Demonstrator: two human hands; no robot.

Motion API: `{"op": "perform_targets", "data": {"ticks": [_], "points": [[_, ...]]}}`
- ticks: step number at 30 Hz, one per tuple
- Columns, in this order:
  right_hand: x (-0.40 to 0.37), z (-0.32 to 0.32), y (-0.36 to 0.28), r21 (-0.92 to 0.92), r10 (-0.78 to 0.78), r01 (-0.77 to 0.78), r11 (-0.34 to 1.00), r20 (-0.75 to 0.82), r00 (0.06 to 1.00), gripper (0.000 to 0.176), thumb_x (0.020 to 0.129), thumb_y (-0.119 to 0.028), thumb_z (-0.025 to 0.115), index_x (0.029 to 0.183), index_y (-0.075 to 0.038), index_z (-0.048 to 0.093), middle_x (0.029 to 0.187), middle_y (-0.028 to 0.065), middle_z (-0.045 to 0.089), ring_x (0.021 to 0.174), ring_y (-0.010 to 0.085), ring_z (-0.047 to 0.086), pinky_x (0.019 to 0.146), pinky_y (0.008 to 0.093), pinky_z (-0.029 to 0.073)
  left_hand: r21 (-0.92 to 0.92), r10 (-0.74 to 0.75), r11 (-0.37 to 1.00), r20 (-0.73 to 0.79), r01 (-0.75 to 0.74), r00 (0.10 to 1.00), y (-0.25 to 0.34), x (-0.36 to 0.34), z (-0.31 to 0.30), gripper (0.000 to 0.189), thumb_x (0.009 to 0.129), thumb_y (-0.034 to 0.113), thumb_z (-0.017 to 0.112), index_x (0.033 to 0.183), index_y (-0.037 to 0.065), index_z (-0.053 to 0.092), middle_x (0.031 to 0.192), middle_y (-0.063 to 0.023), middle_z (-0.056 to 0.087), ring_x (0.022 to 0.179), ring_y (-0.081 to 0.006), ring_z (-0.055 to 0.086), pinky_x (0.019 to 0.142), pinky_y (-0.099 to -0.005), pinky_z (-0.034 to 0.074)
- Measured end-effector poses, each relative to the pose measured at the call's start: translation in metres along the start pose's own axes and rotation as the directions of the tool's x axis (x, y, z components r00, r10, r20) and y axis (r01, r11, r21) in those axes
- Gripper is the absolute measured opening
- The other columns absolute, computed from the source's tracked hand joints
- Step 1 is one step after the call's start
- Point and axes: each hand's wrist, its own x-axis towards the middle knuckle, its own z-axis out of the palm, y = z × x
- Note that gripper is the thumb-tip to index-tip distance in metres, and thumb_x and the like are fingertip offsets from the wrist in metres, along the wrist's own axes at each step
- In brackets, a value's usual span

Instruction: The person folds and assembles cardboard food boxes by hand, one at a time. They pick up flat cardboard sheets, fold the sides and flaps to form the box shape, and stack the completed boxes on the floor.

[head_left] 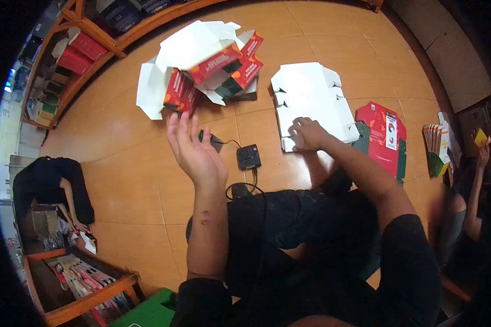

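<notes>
My left hand [197,146] is raised above the floor, palm up with its fingers spread, and holds nothing. Just beyond its fingertips lies a heap of partly folded cardboard boxes [215,64], white inside and red and green outside. My right hand [310,134] has bent fingers at the near left corner of a stack of flat box blanks [306,90], white side up; the fingertips are partly hidden. To the right of the stack lies a flat red and green box blank [377,136], printed side up.
A small black device [249,157] with a cable lies on the tiled floor between my hands. At left, another person [54,188] bends down by a wooden rack [90,291]. A person's arm [479,180] at right holds something yellow, near stacked cartons [435,150].
</notes>
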Motion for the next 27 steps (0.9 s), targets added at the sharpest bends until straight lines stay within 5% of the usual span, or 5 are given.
{"op": "perform_targets", "data": {"ticks": [11, 14, 17, 20, 27], "points": [[-0.001, 0.017, 0.009, 0.031, -0.088, 0.090, 0.995, -0.064, 0.994, 0.054, 0.065, -0.043, 0.085, 0.110, -0.016, 0.070, 0.144, 0.0053, 0.048, 0.133, 0.0267, 0.044, 0.100, 0.0490, 0.041, 0.346, -0.184, 0.934, 0.252, 0.089, 0.950, -0.029, 0.022, -0.010, 0.027, 0.096, 0.022, 0.056, 0.119, 0.008, 0.053, 0.122, -0.0084, 0.057, 0.113, -0.0193, 0.053, 0.093, -0.0386, 0.043], [0.002, 0.019, 0.017, 0.121, -0.108, 0.121, 0.985, -0.110, 0.988, 0.051, 0.064, -0.043, 0.085, 0.105, -0.014, 0.072, 0.141, 0.0055, 0.052, 0.129, 0.0265, 0.049, 0.100, 0.0499, 0.041, 0.820, -0.529, 0.569, 0.430, -0.070, 0.732, -0.058, 0.024, -0.015, 0.044, 0.091, 0.031, 0.064, 0.123, 0.004, 0.049, 0.120, -0.0139, 0.056, 0.113, -0.0248, 0.055, 0.087, -0.0403, 0.048], [0.000, 0.016, 0.019, 0.174, -0.115, 0.133, 0.976, -0.113, 0.987, 0.051, 0.066, -0.043, 0.085, 0.105, -0.013, 0.072, 0.139, 0.0067, 0.054, 0.127, 0.0275, 0.051, 0.098, 0.0491, 0.043, 0.954, -0.460, -0.061, 0.234, -0.294, 0.856, -0.119, -0.004, -0.023, 0.065, 0.084, 0.041, 0.069, 0.131, 0.004, 0.042, 0.124, -0.0204, 0.051, 0.114, -0.0358, 0.056, 0.090, -0.0438, 0.049], [0.003, 0.023, 0.021, 0.196, -0.146, 0.178, 0.964, -0.171, 0.974, 0.042, 0.074, -0.040, 0.079, 0.104, -0.011, 0.072, 0.130, 0.0108, 0.059, 0.119, 0.0307, 0.056, 0.094, 0.0466, 0.047, 0.934, -0.446, -0.318, 0.003, -0.161, 0.895, -0.165, -0.003, -0.049, 0.079, 0.080, 0.046, 0.071, 0.137, 0.006, 0.034, 0.128, -0.0243, 0.047, 0.114, -0.0453, 0.054, 0.094, -0.0469, 0.049], [0.000, -0.005, 0.004, 0.267, 0.043, 0.018, 0.963, -0.220, 0.975, 0.027, 0.095, -0.026, 0.053, 0.098, -0.004, 0.070, 0.091, 0.0205, 0.068, 0.087, 0.0396, 0.064, 0.082, 0.0464, 0.050, 0.928, -0.620, -0.277, 0.025, -0.249, 0.784, -0.174, 0.030, -0.074, 0.076, 0.076, 0.042, 0.074, 0.136, 0.007, 0.045, 0.128, -0.0235, 0.051, 0.115, -0.0412, 0.055, 0.096, -0.0456, 0.049]]}}
